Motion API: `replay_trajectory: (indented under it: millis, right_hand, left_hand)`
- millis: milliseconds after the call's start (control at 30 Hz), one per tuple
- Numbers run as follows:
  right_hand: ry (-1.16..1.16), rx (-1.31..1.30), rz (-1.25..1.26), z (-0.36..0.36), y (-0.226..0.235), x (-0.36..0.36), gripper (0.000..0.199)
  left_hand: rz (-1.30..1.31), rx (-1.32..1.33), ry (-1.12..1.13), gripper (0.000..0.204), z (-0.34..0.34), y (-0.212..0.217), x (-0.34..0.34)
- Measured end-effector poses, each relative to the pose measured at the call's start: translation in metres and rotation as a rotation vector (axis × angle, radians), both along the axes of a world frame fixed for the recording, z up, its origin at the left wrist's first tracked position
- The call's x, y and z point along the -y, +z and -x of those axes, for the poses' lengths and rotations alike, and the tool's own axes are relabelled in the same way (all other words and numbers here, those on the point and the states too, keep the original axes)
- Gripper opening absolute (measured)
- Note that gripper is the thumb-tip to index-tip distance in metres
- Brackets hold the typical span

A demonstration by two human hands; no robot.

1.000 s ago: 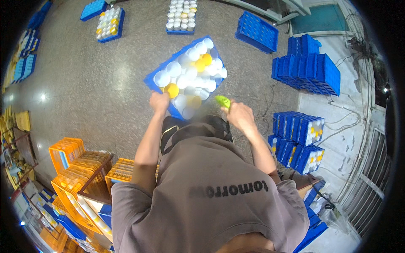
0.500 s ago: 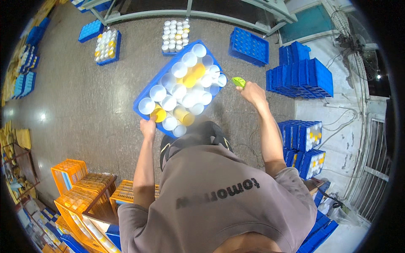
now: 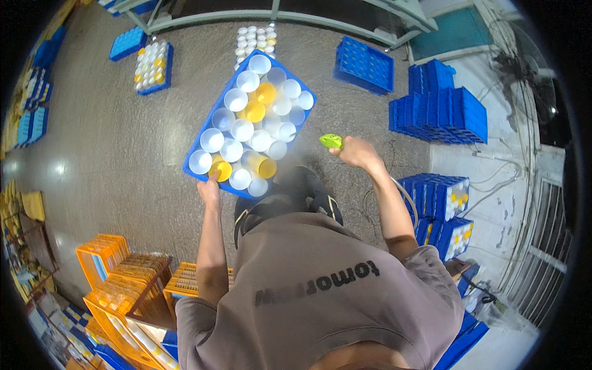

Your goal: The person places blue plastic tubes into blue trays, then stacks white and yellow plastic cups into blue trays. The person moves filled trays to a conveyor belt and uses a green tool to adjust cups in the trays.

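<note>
A blue crate [image 3: 194,137] is held up in front of me, tilted, by my left hand [image 3: 210,192] gripping its near left edge. It is packed with open white cups [image 3: 242,130] and a few yellow cups [image 3: 254,111]. My left thumb rests by a yellow cup at that edge. To the right of the crate and apart from it, my right hand [image 3: 357,153] is closed round a bright green air gun [image 3: 330,141]. Its nozzle end faces the cups. A pale hose [image 3: 412,200] curves past my right forearm.
Beyond the crate, two more crates of cups [image 3: 152,68] sit on the floor, one partly hidden. An unfilled blue crate [image 3: 364,65] lies at far right. Blue crates are stacked [image 3: 438,113] by the right wall. Orange crates [image 3: 126,277] stand at near left, and a metal frame [image 3: 216,20] spans the back.
The crate has swung a little to the left and turned more upright. My right hand and the air gun have moved left and nearer to me.
</note>
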State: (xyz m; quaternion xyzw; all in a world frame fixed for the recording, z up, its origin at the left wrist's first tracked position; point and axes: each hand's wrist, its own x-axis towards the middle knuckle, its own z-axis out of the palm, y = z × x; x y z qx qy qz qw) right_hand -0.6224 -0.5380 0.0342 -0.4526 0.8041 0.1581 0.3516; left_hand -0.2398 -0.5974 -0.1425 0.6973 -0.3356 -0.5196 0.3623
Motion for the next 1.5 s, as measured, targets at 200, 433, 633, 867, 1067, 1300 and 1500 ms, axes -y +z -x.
replay_trajectory:
  millis: [200,433,633,867,1067,1300,1500]
  right_hand:
    - [0.232,0.174,-0.073,-0.042,0.000,0.046,0.053]
    - [0.287,0.161,0.011,-0.022,-0.007,0.167,0.050]
    - [0.411,0.468,0.291,-0.036,-0.002,0.273,0.040]
    - [0.639,0.167,0.209,-0.044,0.002,0.394,0.045]
    - [0.721,0.674,0.464,-0.084,0.016,0.451,0.042]
    - [0.706,0.344,0.248,-0.131,0.045,0.540,0.044]
    - [0.709,0.293,0.169,-0.165,0.057,0.611,0.051]
  left_hand:
    - [-0.185,0.130,0.163,0.041,-0.014,-0.017,0.045]
    - [-0.242,0.338,0.305,0.043,-0.029,-0.021,0.140]
    - [-0.256,0.340,0.310,0.033,-0.036,-0.010,0.236]
    - [-0.409,0.625,0.453,0.044,-0.033,0.011,0.316]
    - [-0.358,0.738,0.414,0.040,-0.055,0.030,0.346]
    - [-0.437,0.726,0.254,0.047,-0.118,0.045,0.441]
    - [-0.446,0.565,0.197,0.047,-0.177,0.006,0.536]
